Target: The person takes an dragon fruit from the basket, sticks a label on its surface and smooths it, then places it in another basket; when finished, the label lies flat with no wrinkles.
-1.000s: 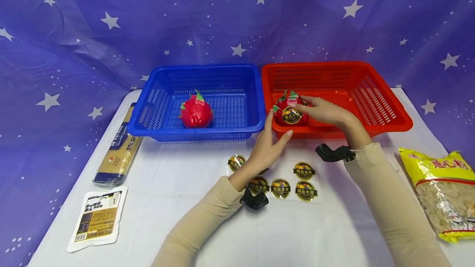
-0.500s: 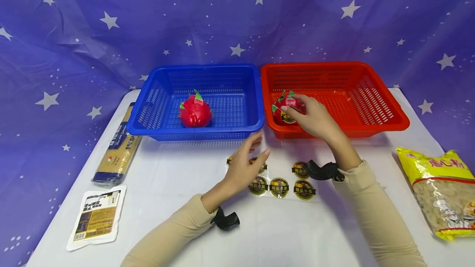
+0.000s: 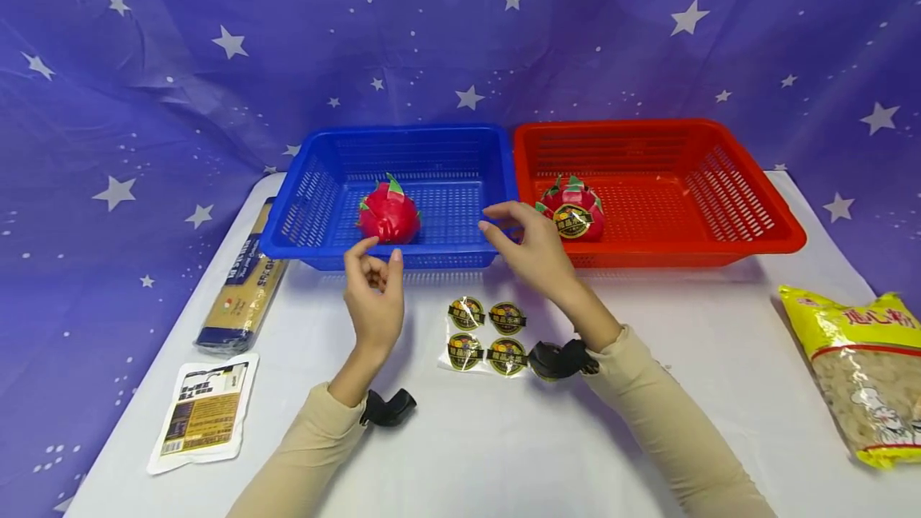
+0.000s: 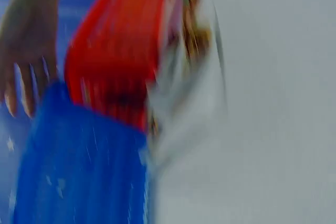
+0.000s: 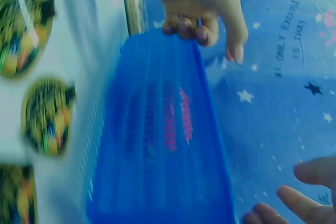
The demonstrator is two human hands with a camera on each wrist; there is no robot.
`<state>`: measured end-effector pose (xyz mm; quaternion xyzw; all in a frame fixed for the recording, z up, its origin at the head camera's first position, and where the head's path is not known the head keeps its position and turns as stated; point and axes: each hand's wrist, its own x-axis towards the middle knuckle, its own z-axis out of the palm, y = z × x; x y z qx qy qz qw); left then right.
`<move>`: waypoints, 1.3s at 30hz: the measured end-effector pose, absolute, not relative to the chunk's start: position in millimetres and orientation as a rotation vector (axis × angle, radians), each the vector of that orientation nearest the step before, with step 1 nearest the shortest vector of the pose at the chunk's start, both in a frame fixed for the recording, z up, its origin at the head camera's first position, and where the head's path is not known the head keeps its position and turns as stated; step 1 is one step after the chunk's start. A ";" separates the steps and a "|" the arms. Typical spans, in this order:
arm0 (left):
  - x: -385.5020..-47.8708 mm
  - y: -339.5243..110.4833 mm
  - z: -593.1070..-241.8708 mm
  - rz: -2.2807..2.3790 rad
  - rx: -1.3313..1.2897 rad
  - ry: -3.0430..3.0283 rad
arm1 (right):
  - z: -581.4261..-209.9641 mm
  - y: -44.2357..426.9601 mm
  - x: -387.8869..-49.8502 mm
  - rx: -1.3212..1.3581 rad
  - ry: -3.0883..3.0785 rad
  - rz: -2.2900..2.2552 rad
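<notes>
In the head view, my left hand (image 3: 376, 302) hovers at the front rim of the blue basket (image 3: 475, 249), its fingers loosely bent around nothing. A pink-red dragon fruit (image 3: 389, 214) with green tips sits just beyond it inside that basket. My right hand (image 3: 540, 254) is in front of where the two baskets meet, fingers bent and thumb apart, holding nothing. Beside it, a second dragon fruit (image 3: 593, 224) lies at the left end of the red basket (image 3: 691, 249). A round black-and-gold sticker (image 3: 572, 221) faces outward on this fruit. The left wrist view is badly blurred.
A clear sheet of round stickers (image 3: 507, 356) lies on the white table (image 3: 460, 446), partly covered by the right wrist's black strap. Spaghetti (image 3: 241, 294) and a white pouch (image 3: 205, 414) are at the left; a yellow-topped bag (image 3: 859, 374) is at the right.
The right hand has let go of the stickered dragon fruit and moved left out of the red basket. The left hand has withdrawn from that basket and moved left to the blue one.
</notes>
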<state>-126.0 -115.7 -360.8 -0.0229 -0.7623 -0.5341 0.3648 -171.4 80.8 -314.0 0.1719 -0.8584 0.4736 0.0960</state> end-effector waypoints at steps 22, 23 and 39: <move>-158.0 -167.0 -402.5 -1.120 0.573 -2.017 | -322.4 -7.3 -202.2 0.428 -2.401 1.720; -158.5 -166.8 -403.1 -1.117 0.572 -2.023 | -321.5 -10.0 -205.3 0.413 -2.413 1.731; -161.7 -169.3 -408.5 -1.160 0.431 -1.969 | -319.7 -43.1 -249.2 -0.199 -2.846 1.843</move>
